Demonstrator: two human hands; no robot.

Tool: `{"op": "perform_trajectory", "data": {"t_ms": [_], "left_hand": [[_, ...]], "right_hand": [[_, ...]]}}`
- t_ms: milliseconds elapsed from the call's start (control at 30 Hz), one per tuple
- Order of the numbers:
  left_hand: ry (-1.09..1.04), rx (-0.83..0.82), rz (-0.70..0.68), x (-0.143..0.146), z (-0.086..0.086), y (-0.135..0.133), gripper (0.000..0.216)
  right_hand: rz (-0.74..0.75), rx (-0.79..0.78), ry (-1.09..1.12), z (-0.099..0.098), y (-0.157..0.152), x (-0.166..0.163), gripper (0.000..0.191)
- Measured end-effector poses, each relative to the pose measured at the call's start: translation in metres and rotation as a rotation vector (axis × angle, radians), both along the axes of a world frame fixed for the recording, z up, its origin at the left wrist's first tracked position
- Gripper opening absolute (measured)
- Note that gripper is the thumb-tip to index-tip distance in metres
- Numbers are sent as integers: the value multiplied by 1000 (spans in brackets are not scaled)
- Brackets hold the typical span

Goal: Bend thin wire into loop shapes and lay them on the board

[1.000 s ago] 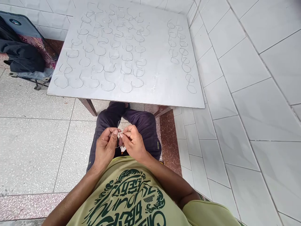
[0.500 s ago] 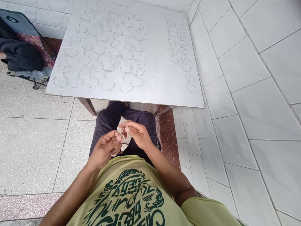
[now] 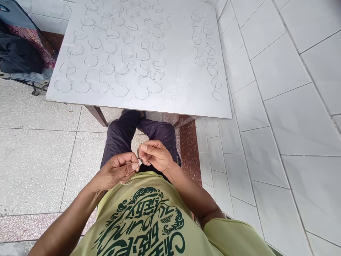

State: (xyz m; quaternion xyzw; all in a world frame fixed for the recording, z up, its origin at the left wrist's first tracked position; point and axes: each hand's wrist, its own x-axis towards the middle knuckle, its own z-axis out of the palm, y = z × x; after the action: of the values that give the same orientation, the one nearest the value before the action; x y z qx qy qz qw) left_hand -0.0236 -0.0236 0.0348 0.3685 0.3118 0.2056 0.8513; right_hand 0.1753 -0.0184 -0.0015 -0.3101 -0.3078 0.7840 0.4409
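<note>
Between my hands, over my lap, is a thin wire [image 3: 128, 183] with a curved loop hanging below my left fingers. My left hand [image 3: 119, 170] is closed, pinching the wire between thumb and fingertips. Close beside it, my right hand [image 3: 156, 155] is closed too, with thumb and finger pressed on the wire's other end, whose tip pokes out above. On the white table [image 3: 181, 71] ahead lie rows of bent, S-like wire pieces [image 3: 119, 90]. Two columns of figure-eight wire pieces [image 3: 217, 94] lie along its right side.
A folding chair [image 3: 18, 21] with dark cloth [image 3: 18, 53] on it stands at the far left. White tiled wall [image 3: 266, 106] runs close along the right. The table's front edge and a wooden leg [image 3: 96, 115] are just beyond my knees.
My right hand has closed onto the wire and its fingers have curled in. The wire's loop has swung lower, below my left hand. The view has shifted slightly.
</note>
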Motion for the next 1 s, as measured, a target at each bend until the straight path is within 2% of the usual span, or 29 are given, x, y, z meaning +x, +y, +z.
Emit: {"op": "perform_trajectory", "data": {"t_ms": [100, 167, 333, 433, 500, 567, 700, 800, 900, 1000], "left_hand": [[35, 35, -64, -3, -1, 1, 23], [68, 72, -48, -3, -3, 1, 23], [134, 202, 203, 7, -9, 2, 23], [234, 324, 394, 17, -14, 2, 24], [268, 376, 449, 23, -18, 2, 25], [277, 420, 450, 27, -23, 4, 25], [489, 708, 537, 26, -27, 9, 17], [661, 882, 590, 25, -20, 10, 21], [636, 807, 613, 28, -12, 8, 24], [504, 549, 651, 34, -10, 7, 23]], "right_hand": [[69, -71, 9, 1, -1, -1, 40], [68, -57, 0, 0, 0, 0, 41], [-24, 61, -107, -2, 0, 4, 45], [24, 94, -242, 1, -9, 3, 40], [50, 114, -357, 4, -18, -1, 36], [12, 173, -482, 6, -24, -7, 33], [-214, 505, -896, 1, -24, -11, 41], [-371, 807, -1276, -6, -19, -8, 43], [-413, 1062, -1551, -11, -15, -6, 38], [-408, 1216, -1643, -11, -14, -5, 32]]}}
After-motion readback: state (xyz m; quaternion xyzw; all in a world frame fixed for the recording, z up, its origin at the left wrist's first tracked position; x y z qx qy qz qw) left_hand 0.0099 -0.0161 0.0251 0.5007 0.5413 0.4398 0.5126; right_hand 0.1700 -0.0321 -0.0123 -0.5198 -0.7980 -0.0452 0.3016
